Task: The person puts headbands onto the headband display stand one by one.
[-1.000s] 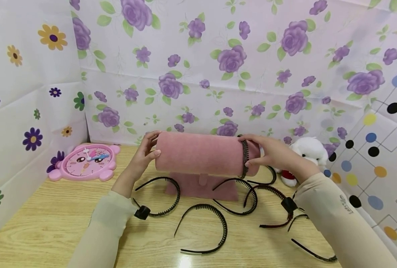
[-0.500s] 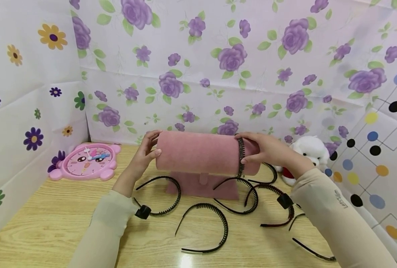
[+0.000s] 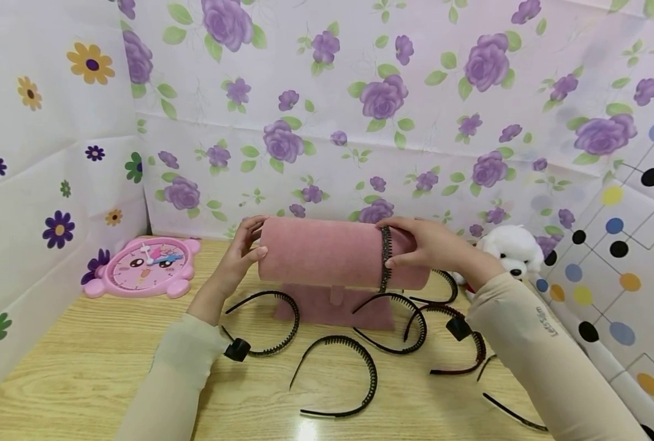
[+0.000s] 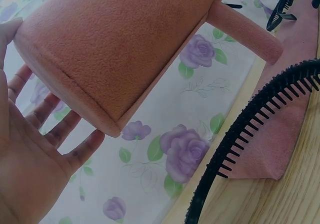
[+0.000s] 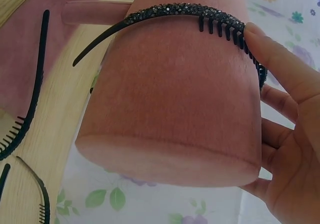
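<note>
A pink plush headband display stand has a padded roll on a short post and flat base. My left hand holds the roll's left end, thumb on the front edge; in the left wrist view the fingers reach round that end. Around the roll's right part sits a black headband with glittering stones and comb teeth. My right hand holds this headband, thumb on its front and fingers over the roll's top. The right wrist view shows the thumb against the band, whose far side is hidden.
Several loose toothed headbands lie on the wooden table, including a black headband at the front and a dark red headband near the right sleeve. A pink toy clock lies at left. A white plush dog sits behind the right arm.
My right hand has slid the glittering headband leftward along the roll, away from its right end. The left hand stays at the left end.
</note>
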`<move>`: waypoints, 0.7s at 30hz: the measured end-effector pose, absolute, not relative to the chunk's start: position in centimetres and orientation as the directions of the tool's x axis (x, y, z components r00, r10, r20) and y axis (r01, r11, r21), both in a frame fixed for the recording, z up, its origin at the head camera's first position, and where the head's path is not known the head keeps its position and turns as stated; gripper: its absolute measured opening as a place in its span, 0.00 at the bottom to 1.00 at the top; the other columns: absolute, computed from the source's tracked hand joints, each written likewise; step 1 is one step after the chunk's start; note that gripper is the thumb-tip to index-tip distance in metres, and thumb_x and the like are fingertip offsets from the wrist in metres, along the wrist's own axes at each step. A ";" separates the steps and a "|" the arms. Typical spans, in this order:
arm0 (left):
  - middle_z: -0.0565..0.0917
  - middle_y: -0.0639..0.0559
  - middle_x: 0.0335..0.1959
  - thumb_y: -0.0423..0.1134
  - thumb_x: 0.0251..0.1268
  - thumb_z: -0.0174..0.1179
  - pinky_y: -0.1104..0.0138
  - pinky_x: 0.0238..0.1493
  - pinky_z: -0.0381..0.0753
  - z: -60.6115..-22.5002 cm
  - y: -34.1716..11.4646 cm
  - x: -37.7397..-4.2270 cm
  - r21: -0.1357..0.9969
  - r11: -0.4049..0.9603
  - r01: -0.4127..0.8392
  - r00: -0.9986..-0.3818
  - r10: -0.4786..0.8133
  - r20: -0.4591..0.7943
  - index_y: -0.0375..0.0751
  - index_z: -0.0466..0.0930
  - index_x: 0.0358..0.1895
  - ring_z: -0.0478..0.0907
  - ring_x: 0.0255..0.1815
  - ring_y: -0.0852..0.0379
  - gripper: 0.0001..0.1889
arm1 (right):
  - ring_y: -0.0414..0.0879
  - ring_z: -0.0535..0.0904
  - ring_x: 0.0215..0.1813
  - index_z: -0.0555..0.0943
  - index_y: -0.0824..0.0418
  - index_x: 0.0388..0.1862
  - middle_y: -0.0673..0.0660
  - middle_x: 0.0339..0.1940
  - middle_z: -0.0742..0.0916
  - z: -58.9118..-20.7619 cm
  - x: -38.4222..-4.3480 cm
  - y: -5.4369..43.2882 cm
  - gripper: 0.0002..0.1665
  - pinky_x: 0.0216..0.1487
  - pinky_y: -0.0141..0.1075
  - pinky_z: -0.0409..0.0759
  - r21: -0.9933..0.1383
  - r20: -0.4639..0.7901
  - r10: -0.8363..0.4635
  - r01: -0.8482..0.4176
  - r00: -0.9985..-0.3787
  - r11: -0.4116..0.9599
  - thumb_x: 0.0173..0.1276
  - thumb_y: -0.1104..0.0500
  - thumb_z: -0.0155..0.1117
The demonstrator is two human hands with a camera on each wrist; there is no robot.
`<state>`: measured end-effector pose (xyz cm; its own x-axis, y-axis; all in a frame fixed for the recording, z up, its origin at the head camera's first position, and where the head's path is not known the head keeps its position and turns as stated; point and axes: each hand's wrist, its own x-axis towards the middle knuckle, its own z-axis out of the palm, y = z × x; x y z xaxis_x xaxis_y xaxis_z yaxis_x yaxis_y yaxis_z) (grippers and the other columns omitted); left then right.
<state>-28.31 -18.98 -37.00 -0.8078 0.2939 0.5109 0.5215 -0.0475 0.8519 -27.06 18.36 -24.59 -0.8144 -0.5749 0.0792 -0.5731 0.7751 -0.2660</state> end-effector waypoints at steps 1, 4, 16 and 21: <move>0.59 0.50 0.72 0.31 0.67 0.46 0.69 0.59 0.68 -37.0 -19.0 -28.3 0.852 -0.049 0.521 -0.808 0.294 0.511 0.46 0.53 0.72 0.59 0.69 0.57 0.30 | 0.54 0.78 0.58 0.66 0.40 0.70 0.57 0.62 0.79 -24.6 -27.1 18.2 0.42 0.57 0.51 0.74 -0.266 0.078 -0.576 -0.573 -0.814 0.775 0.56 0.40 0.71; 0.58 0.50 0.72 0.31 0.66 0.46 0.70 0.59 0.69 -37.0 -19.0 -28.4 0.854 -0.052 0.518 -0.809 0.294 0.508 0.47 0.53 0.72 0.59 0.69 0.57 0.31 | 0.54 0.78 0.58 0.67 0.40 0.69 0.57 0.62 0.80 -24.5 -27.2 17.8 0.42 0.57 0.50 0.74 -0.260 0.077 -0.579 -0.576 -0.812 0.775 0.56 0.40 0.71; 0.58 0.49 0.72 0.32 0.67 0.46 0.71 0.58 0.70 -37.1 -19.0 -28.4 0.854 -0.047 0.519 -0.807 0.303 0.507 0.48 0.52 0.73 0.59 0.69 0.60 0.30 | 0.55 0.78 0.59 0.67 0.42 0.70 0.60 0.61 0.80 -24.0 -27.5 16.1 0.42 0.57 0.50 0.74 -0.241 0.056 -0.594 -0.589 -0.802 0.772 0.56 0.39 0.70; 0.59 0.52 0.71 0.32 0.67 0.47 0.70 0.58 0.70 -37.0 -19.0 -28.4 0.853 -0.045 0.521 -0.807 0.301 0.508 0.47 0.52 0.73 0.60 0.69 0.60 0.31 | 0.54 0.77 0.60 0.67 0.39 0.69 0.58 0.62 0.80 -24.1 -27.7 15.6 0.41 0.59 0.50 0.73 -0.276 0.035 -0.593 -0.578 -0.805 0.768 0.57 0.39 0.70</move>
